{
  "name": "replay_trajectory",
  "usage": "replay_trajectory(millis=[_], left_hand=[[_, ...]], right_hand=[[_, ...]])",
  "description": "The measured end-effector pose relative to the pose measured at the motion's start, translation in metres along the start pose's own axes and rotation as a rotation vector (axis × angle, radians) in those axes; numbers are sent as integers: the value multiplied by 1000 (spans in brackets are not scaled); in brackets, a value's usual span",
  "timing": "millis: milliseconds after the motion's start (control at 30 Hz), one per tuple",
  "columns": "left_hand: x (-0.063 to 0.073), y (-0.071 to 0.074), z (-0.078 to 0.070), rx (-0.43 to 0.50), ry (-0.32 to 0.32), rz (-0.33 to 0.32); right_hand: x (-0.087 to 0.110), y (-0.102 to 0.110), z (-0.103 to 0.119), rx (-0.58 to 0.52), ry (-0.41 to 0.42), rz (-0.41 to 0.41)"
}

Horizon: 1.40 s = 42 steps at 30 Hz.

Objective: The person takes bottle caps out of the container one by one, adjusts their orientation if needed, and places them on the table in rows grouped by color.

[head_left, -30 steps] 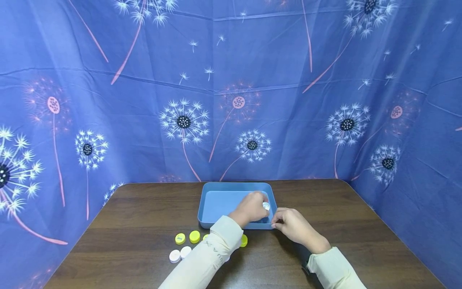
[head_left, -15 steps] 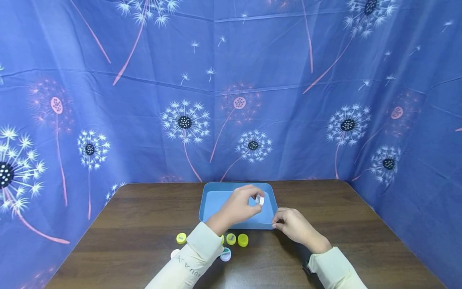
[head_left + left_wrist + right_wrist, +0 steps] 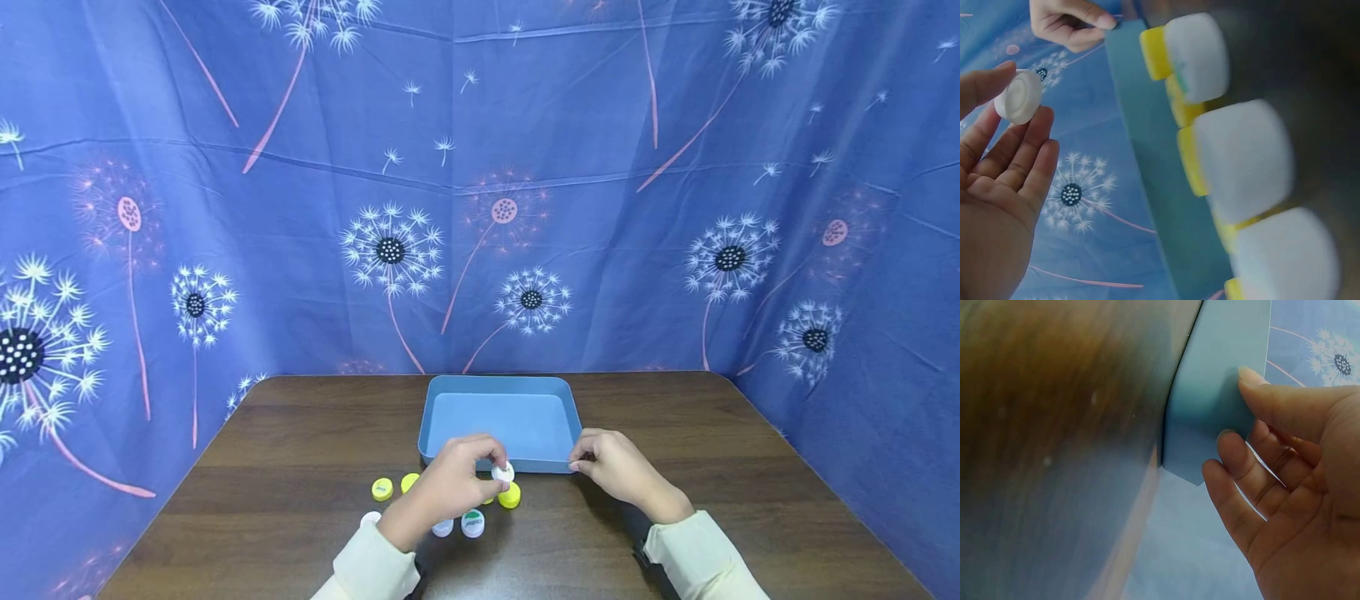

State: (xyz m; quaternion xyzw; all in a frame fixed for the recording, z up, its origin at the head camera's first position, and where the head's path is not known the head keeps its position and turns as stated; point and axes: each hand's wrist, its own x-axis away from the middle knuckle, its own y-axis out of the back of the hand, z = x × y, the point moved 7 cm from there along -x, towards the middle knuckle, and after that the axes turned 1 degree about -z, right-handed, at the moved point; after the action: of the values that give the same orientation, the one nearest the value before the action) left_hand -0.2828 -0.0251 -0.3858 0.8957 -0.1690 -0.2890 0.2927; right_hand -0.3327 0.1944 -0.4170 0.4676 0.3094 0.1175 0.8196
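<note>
Between thumb and fingers, my left hand [image 3: 452,481] pinches a white bottle cap [image 3: 503,472], held up over the near edge of the blue tray [image 3: 498,385]. The left wrist view shows the ridged inner side of that white cap [image 3: 1022,97]. At the tray's near right corner, my right hand [image 3: 624,472] grips the rim, its thumb [image 3: 1272,400] on the outer wall in the right wrist view. Below the left hand lie white caps, one with a green print [image 3: 472,523], and a row of yellow caps [image 3: 510,496]. The left forearm hides part of both rows.
The caps lie on a brown wooden table [image 3: 300,467], in front of the tray. A blue cloth with dandelion prints [image 3: 600,208] hangs behind the table and along its sides.
My left hand has lifted the white cap out of the tray and brought it toward me and left, over the near rim. My right hand stays at the tray's corner.
</note>
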Motion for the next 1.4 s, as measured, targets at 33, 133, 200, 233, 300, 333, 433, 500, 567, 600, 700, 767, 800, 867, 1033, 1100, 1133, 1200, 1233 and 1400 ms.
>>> replay_trajectory(millis=[33, 133, 200, 233, 300, 333, 433, 500, 567, 600, 700, 767, 800, 867, 1033, 1100, 1133, 1200, 1233, 1400], left_hand=[[2, -2, 1, 0, 0, -1], [6, -8, 3, -14, 6, 12], [7, -13, 4, -38, 13, 32], [7, -16, 4, -60, 17, 47], [7, -21, 3, -114, 10, 78], [7, -24, 2, -144, 4, 92], [8, -30, 0, -250, -21, 136], [9, -33, -1, -307, -20, 171], [11, -36, 0, -354, -8, 210], [12, -38, 0, -380, -2, 231], [16, -42, 1, -469, -3, 289], [17, -44, 1, -536, -13, 318], [18, -45, 1, -570, -21, 329], [19, -46, 0, -623, -38, 340], [19, -47, 0, -693, -62, 332], [19, -47, 0, -701, -69, 328], [19, -47, 0, -703, -73, 325], [18, -46, 0, -703, -81, 318], [18, -46, 0, -700, -82, 315], [18, -46, 1, -699, -94, 311]], right_hand=[[0, 0, 0, 1, -1, 2], [-2, 3, 0, 8, -5, 5], [-2, 4, -1, 11, -11, 8], [-3, 4, -2, 13, -12, 9], [-3, 5, -2, 13, -16, 11], [-3, 5, -2, 10, -20, 15], [-3, 5, -2, 11, -24, 16], [-3, 5, -2, 11, -28, 15], [-3, 4, -1, 13, -30, 15], [-2, 4, -1, 13, -31, 16], [-2, 3, -1, 9, -30, 15], [-2, 2, -1, 4, -27, 20], [-2, 1, -1, 5, -25, 21], [-1, -1, -1, 7, -29, 29], [0, -3, -2, 7, -35, 41], [0, -2, -1, 8, -27, 39], [0, -2, -1, 9, -27, 39], [0, -1, -1, 15, -11, 29], [0, -1, -1, 16, -7, 24], [-1, 0, 0, 21, 8, 17]])
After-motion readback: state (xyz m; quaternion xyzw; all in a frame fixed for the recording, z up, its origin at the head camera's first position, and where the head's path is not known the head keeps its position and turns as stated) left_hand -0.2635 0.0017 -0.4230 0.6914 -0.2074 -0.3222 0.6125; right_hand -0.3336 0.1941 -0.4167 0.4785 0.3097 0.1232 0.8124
